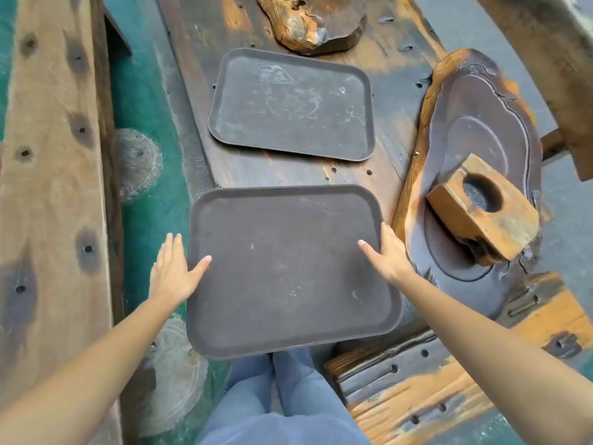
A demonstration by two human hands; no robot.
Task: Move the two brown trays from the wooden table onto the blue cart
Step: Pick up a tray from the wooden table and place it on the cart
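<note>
Brown plastic is filling the centre of the frame: I am looking down at the near tray [288, 271], which is jutting past the near end of the wooden table [378, 72] so that its lower edge is hanging over blue-trousered legs [276, 399]. My left hand [171, 273] is sitting at the tray's left edge, fingers stretched along the outside of the rim and the thumb lying across onto the tray's surface. My right hand [386, 252] is mirroring it at the right edge, thumb pressing on the surface and fingers reaching along the rim. Both hands are gripping the tray by its sides; I cannot tell whether it is lifted clear of the wood or resting on it.

Above it, in the upper middle of the frame, the far tray [292, 104] is lying flat on the table, apart from the near one and marked with pale scratches. A gnarled wood carving [305, 24] is sitting at the top centre. At the right, a dark carved slab [481, 130] is carrying a wooden block with a round hole [484, 207]. A pale plank [51, 175] is running down the left side, with green floor [144, 91] showing between it and the table. The blue cart is not showing anywhere in this view.
</note>
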